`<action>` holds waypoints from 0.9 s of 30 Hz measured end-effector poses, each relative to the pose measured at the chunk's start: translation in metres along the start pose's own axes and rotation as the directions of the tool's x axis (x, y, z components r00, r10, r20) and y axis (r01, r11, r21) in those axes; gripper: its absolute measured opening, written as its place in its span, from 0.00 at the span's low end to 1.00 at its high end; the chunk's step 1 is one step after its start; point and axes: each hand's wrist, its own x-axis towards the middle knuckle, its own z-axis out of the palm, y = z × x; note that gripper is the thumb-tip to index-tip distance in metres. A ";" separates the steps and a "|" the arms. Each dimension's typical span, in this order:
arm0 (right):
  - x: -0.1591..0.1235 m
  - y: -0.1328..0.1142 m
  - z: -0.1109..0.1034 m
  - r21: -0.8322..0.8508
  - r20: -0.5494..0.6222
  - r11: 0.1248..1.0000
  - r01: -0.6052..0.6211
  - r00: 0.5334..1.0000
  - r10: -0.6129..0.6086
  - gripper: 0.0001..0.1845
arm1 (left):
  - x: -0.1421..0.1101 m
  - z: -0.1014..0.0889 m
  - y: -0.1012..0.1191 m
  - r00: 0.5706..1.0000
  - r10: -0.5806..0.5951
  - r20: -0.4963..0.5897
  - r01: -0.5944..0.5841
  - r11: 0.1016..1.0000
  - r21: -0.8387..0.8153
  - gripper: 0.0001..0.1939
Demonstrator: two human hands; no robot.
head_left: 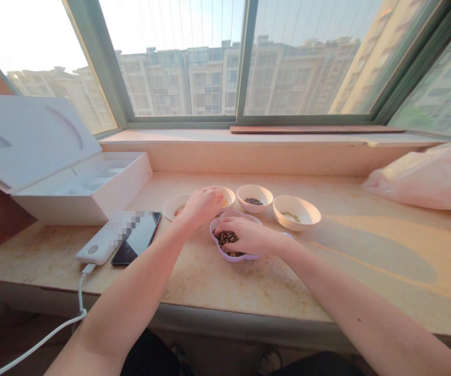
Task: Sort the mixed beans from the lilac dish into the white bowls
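Observation:
My left hand (204,204) is over a white bowl (230,194) with yellowish grains in it; its fingers curl down together, and what they hold, if anything, is hidden. Inside a purple flower-shaped bowl (212,237), my right hand (245,235) reaches into a heap of mixed dark beans (227,237), thumb and fingers apart. Partly behind my left arm sits a white bowl (167,209) with reddish bits. Farther right are a white bowl (262,190) of black beans (253,201) and a white bowl (307,210) with a few greenish beans (290,216).
At left stands an open white box (119,183) with its lid raised. In front lie a white power bank (100,245) with a cable (80,292) and a black phone (139,240). A plastic bag (429,177) rests at right. Windows line the counter's (249,292) back.

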 end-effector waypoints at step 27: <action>-0.004 0.016 0.010 0.130 -0.159 0.990 0.058 0.987 -0.037 0.08 | -0.003 -0.002 0.007 0.998 0.062 -0.009 -0.062 0.998 -0.028 0.13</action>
